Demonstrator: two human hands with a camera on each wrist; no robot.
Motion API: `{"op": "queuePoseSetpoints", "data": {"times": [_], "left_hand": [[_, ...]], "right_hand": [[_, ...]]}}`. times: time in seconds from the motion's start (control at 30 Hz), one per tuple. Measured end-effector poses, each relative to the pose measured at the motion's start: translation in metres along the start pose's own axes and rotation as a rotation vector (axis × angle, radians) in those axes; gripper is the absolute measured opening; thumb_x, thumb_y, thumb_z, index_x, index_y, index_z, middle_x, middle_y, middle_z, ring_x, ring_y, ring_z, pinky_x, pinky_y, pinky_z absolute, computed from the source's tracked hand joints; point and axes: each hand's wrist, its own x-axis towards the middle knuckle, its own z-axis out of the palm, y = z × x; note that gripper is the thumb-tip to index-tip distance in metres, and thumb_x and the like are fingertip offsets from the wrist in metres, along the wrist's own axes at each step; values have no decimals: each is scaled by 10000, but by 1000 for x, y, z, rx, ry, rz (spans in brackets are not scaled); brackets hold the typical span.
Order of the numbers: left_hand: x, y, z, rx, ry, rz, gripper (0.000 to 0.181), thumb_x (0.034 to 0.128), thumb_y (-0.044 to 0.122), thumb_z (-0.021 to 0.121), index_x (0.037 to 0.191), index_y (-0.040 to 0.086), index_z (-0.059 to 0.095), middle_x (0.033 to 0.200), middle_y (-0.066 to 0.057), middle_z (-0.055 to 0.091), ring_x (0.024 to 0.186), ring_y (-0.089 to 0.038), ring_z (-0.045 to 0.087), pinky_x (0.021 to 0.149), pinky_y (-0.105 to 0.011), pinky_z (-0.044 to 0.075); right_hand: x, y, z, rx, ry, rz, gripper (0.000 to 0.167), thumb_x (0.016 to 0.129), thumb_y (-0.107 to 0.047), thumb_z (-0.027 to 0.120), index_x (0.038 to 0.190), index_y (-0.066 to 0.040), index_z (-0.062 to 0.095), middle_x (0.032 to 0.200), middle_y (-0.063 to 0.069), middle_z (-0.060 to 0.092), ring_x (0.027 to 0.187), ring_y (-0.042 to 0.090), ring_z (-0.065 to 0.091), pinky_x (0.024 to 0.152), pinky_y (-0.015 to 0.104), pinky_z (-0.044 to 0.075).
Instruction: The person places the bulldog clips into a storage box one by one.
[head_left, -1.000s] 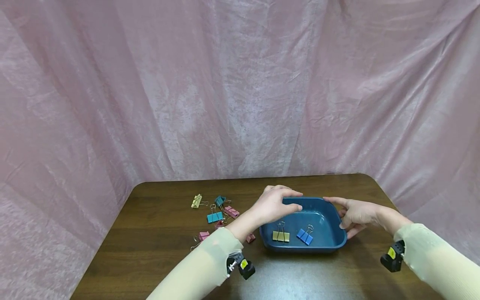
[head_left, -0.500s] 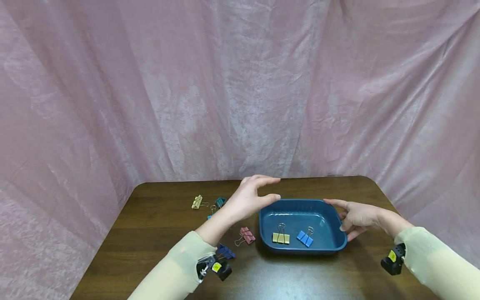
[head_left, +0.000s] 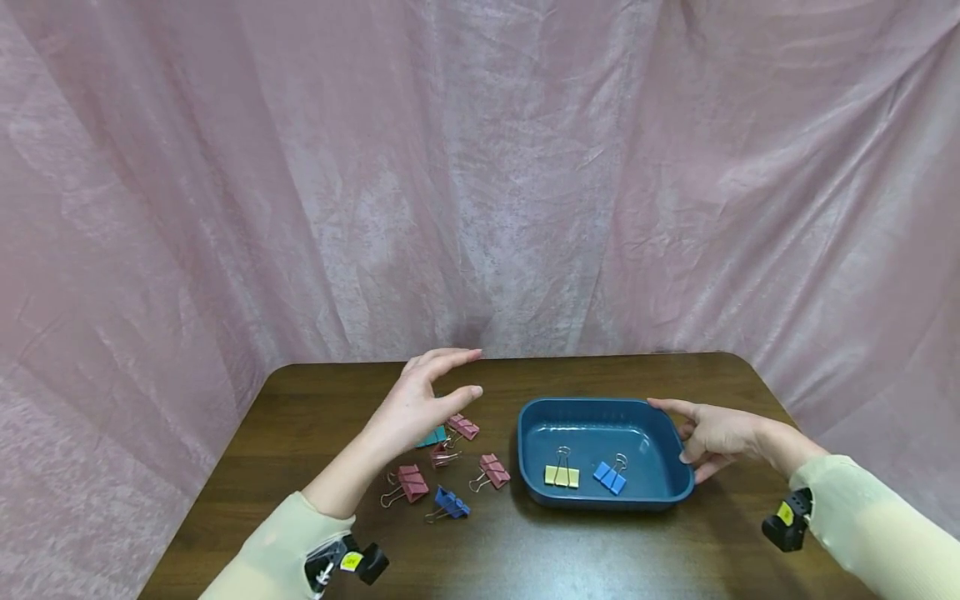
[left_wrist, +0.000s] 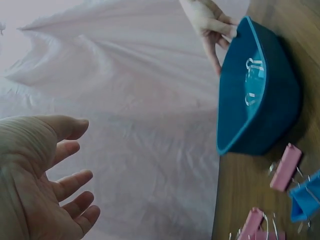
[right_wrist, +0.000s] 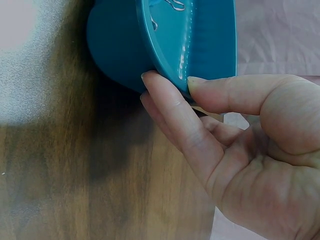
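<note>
A blue rectangular tray (head_left: pixel 600 502) stands on the table, holding a yellow binder clip (head_left: pixel 562 477) and a blue binder clip (head_left: pixel 609 478). My right hand (head_left: pixel 716 429) pinches its right rim; in the right wrist view the thumb (right_wrist: pixel 225 94) lies over the rim and fingers press the outer wall. My left hand (head_left: pixel 420 404) hovers left of the tray, fingers spread, holding nothing. Below and beside it lie pink binder clips (head_left: pixel 493 471), a dark blue binder clip (head_left: pixel 452 502), a red one (head_left: pixel 441 456) and a partly covered light blue one (head_left: pixel 432 437). The left hand hides part of the pile.
The brown wooden table (head_left: pixel 585 554) has rounded far corners. A pink curtain (head_left: pixel 480 183) hangs behind its back edge. Each wrist carries a small black camera, such as the left one (head_left: pixel 367 562).
My left hand has moved left from over the tray to above the loose clips, uncovering pink and dark blue clips near the front. The right hand and tray stay in place.
</note>
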Motion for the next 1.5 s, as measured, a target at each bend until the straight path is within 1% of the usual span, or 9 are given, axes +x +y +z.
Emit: {"op": "queuePoseSetpoints", "data": {"times": [0.23,0.37,0.47,0.67,0.9,1.07,1.23,1.4,1.5], "left_hand": [[-14,-15,-19,8,36,-36,450,939,405,748,1374,351,645,1423,135,556,1376,-181,397,1092,-515,357],[-19,-21,-28,21,46,-33,418,941,385,751,1347,320,674,1434,72,568,1382,-219,400,1086,-528,357],[-23,-26,-34,39,53,-39,401,941,367,754,1332,305,687,1423,63,575,1375,-235,408,1083,-534,356],[-34,-40,-47,71,66,-76,393,943,332,757,1327,278,692,1428,21,576,1386,-284,394,1088,-577,329],[-45,-52,-58,102,71,-118,386,944,428,738,1301,285,702,1410,46,583,1386,-291,393,1094,-589,314],[-52,-55,-62,125,61,-138,350,936,474,731,1234,290,729,1396,41,593,1387,-324,394,1085,-618,311],[-58,-62,-63,150,68,-146,316,943,434,736,1201,253,745,1376,0,608,1371,-368,400,1074,-624,315],[-59,-74,-63,181,88,-152,272,945,334,751,1189,215,751,1372,-54,616,1347,-405,408,1066,-612,319],[-60,-84,-64,201,92,-173,244,944,312,750,1162,204,761,1374,-89,611,1325,-427,410,1043,-621,332]], "right_hand": [[-1,2,-3,-10,-8,-6,1072,775,211,635,1646,-176,144,1376,339,499,949,409,696,715,527,599],[-1,4,-4,6,-6,-2,1073,774,211,638,1646,-178,149,1381,341,496,953,411,694,725,537,596],[-1,4,-4,5,-4,-7,1070,775,214,629,1646,-174,145,1385,350,489,954,416,694,728,542,595],[0,2,-1,6,-4,-9,1067,776,215,627,1647,-181,153,1363,336,510,948,414,697,724,539,596],[1,2,-4,-7,-7,-9,1066,780,223,618,1647,-175,142,1359,332,514,949,411,694,718,531,598],[1,2,-5,-2,-15,-9,1068,781,219,617,1648,-176,136,1381,352,489,960,415,692,724,534,597],[0,2,-3,10,-7,-5,1070,776,215,626,1647,-184,152,1380,339,498,960,415,693,728,541,595],[-1,2,-3,8,-12,-10,1071,777,212,630,1648,-183,146,1373,337,502,954,417,694,728,541,595],[-1,2,-3,8,-14,-11,1071,780,211,631,1648,-184,144,1365,333,509,953,417,695,729,541,595]]}}
